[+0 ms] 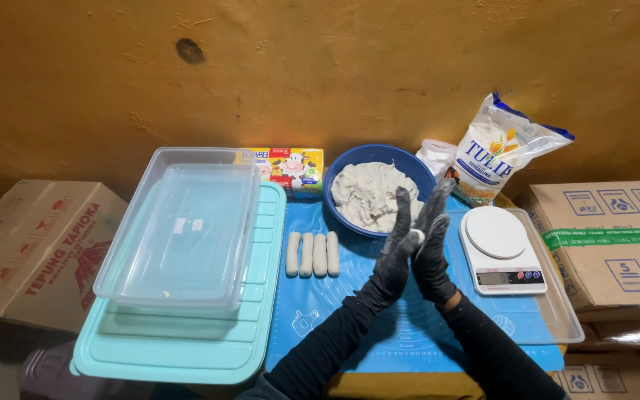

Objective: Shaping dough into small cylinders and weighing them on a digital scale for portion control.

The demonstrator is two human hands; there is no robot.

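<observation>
My left hand [392,255] and my right hand [432,244], both in black gloves dusted with flour, are pressed palm to palm over a blue mat [335,311]. A small piece of pale dough [417,235] shows between the palms. Just behind the hands stands a blue bowl [350,161] holding a mass of pale dough [368,194]. Several rolled dough sticks [312,254] lie side by side on the mat, left of my hands.
Clear plastic containers [179,230] sit on a turquoise lid [187,348] at left. A white kitchen scale [501,250] rests on a clear tray at right. A flour bag [499,148], a small colourful box [290,169] and cardboard boxes [616,237] stand around.
</observation>
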